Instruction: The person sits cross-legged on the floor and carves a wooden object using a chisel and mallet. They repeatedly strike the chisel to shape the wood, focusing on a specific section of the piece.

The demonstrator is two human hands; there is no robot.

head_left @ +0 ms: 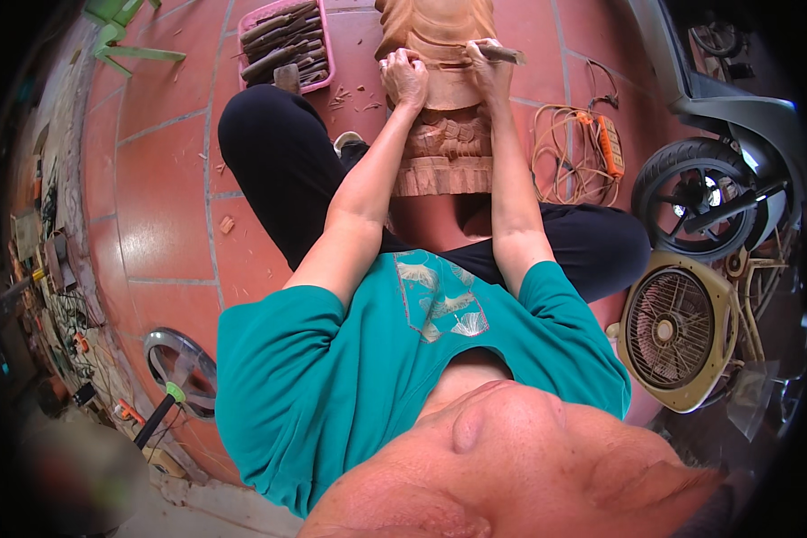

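Note:
A reddish-brown wood carving (pixel 444 170) lies lengthwise in front of me, with draped folds at its far end and a fluted base nearest me. My right hand (pixel 490 76) is closed around a wood chisel (pixel 511 55), its handle end sticking out to the right; the blade is hard to make out. On the carving's left side rests my left hand (pixel 405 79), fingers curled in against the wood. Whatever those fingers may grip is too small to name. Both forearms reach forward on either side of the carving.
A pink basket (pixel 331 54) of chisels stands left of the carving, a wooden block (pixel 287 78) beside it. Wood chips lie on the red tiles. At right are an orange power strip (pixel 611 145) with tangled cord, a motorbike wheel (pixel 699 199) and a box fan (pixel 677 330).

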